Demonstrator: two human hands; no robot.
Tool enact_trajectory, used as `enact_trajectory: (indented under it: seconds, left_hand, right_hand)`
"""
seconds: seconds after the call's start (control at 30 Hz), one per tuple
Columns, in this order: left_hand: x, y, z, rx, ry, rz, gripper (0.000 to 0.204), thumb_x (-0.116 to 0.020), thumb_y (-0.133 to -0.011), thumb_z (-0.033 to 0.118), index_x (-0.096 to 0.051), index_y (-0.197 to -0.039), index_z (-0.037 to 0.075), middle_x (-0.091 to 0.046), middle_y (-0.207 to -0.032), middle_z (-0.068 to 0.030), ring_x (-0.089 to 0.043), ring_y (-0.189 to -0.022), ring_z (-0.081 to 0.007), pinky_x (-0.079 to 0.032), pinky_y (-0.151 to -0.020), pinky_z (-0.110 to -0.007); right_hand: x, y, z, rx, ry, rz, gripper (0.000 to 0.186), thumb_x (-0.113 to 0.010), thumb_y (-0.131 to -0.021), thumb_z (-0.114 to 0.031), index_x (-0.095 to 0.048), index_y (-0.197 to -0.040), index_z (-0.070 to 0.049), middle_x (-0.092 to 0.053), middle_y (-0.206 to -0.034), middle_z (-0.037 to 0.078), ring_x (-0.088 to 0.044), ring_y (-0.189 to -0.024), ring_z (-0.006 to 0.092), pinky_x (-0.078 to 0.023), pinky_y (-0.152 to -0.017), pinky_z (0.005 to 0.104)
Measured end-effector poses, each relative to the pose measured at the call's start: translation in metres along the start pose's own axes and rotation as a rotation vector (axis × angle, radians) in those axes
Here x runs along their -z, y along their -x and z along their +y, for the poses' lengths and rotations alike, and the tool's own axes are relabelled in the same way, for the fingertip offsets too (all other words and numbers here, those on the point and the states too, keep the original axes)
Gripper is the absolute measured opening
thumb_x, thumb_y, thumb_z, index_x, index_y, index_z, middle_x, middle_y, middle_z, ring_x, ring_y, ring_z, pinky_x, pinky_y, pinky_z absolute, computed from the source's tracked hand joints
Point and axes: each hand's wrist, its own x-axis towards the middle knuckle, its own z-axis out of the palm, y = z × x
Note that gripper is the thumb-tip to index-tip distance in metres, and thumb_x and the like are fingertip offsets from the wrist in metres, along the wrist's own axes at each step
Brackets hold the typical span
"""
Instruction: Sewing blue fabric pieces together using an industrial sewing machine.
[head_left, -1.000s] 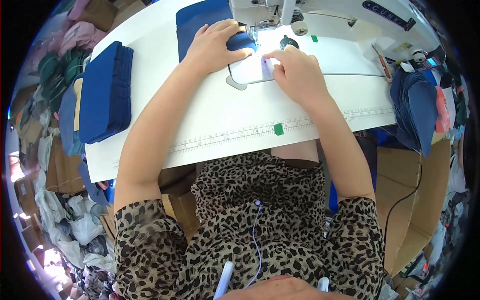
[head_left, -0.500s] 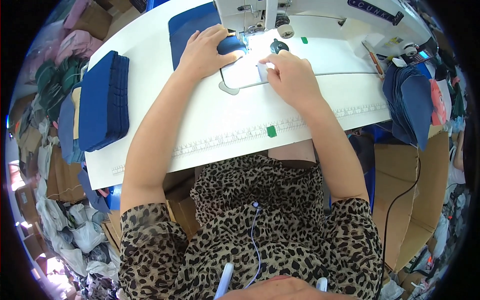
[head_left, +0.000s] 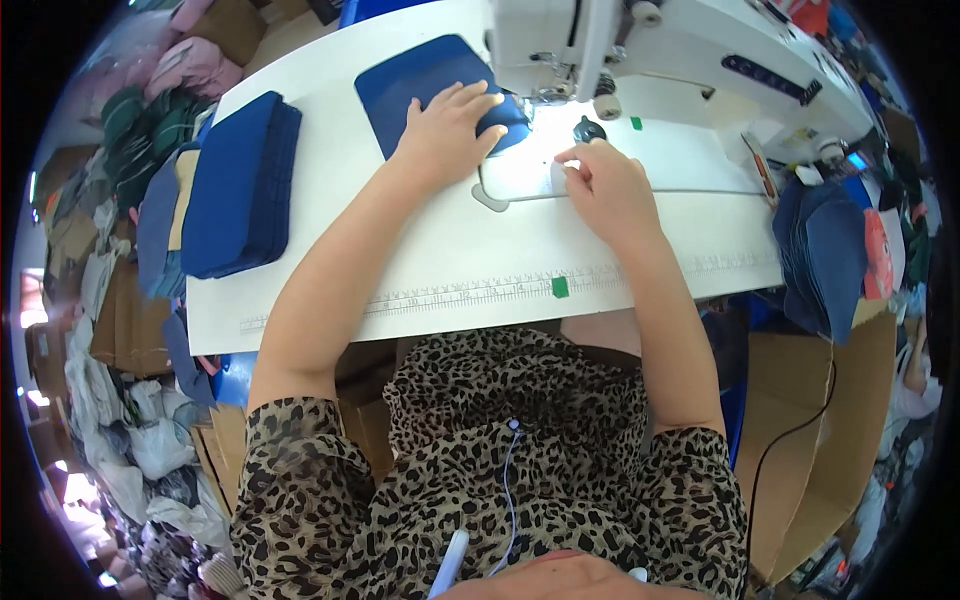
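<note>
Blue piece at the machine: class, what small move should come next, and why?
Probably the left hand should nudge the blue piece slightly toward the machine: that hand rests spread on it, its edge lies near the needle area, and the right hand is off it.

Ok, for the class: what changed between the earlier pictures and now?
The blue panel has turned anticlockwise on the table, its far corner now visible beside the sewing machine. The left hand, still on it, has spread its fingers. The right hand stays near the black knob, and the blue stack remains on the left.
</note>
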Motion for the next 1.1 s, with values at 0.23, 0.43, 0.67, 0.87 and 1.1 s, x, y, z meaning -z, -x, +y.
enact_trajectory:
  seconds: [0.23,0.43,0.67,0.87,1.1]
  left_hand:
    - [0.077,0.042,0.028,0.116,-0.124,-0.436,0.05,-0.066,-0.092,0.041,-0.063,-0.125,0.004,-0.063,-0.122,-0.0212,-0.065,-0.106,-0.0352,-0.053,-0.091,-0.042]
    - [0.096,0.049,0.03,0.205,-0.156,-0.545,0.041,-0.07,-0.089,0.039,-0.066,-0.11,0.003,-0.07,-0.096,-0.016,-0.068,-0.097,-0.0324,-0.054,-0.088,-0.041]
    - [0.045,0.072,0.024,-0.412,0.329,-0.092,0.048,-0.071,-0.085,0.013,-0.056,-0.131,0.008,-0.05,-0.146,-0.0136,-0.043,-0.139,-0.0348,-0.035,-0.115,-0.05]
    - [0.038,0.078,0.038,-0.389,0.168,-0.118,0.05,-0.069,-0.089,0.024,-0.056,-0.135,0.012,-0.048,-0.149,-0.0107,-0.04,-0.141,-0.033,-0.03,-0.115,-0.056]
    - [0.037,0.062,0.053,-0.313,0.148,-0.046,0.036,-0.071,-0.086,0.021,-0.061,-0.12,0.01,-0.057,-0.135,-0.011,-0.05,-0.128,-0.0326,-0.038,-0.104,-0.046]
  right_hand:
    - [0.001,0.003,-0.004,-0.016,-0.059,-0.008,0.014,-0.065,-0.085,-0.012,-0.072,-0.097,-0.014,-0.065,-0.081,0.007,-0.064,-0.072,0.0287,-0.049,-0.076,0.042]
    - [0.007,0.005,-0.001,0.001,-0.107,0.078,0.012,-0.066,-0.086,-0.011,-0.072,-0.096,-0.014,-0.063,-0.08,0.006,-0.063,-0.07,0.0263,-0.048,-0.073,0.0399]
    - [0.02,0.049,-0.018,0.046,-0.196,-0.015,0.017,-0.067,-0.085,-0.01,-0.071,-0.101,-0.012,-0.064,-0.083,0.005,-0.062,-0.077,0.0249,-0.045,-0.076,0.0376]
    - [0.034,0.093,-0.033,0.271,-0.189,-0.079,0.023,-0.075,-0.078,-0.016,-0.071,-0.1,-0.013,-0.062,-0.095,0.004,-0.058,-0.093,0.0253,-0.042,-0.088,0.0407]
    - [0.027,0.108,-0.043,0.283,-0.151,-0.001,0.027,-0.081,-0.071,-0.021,-0.071,-0.095,-0.014,-0.059,-0.1,0.002,-0.056,-0.098,0.0242,-0.041,-0.093,0.0424]
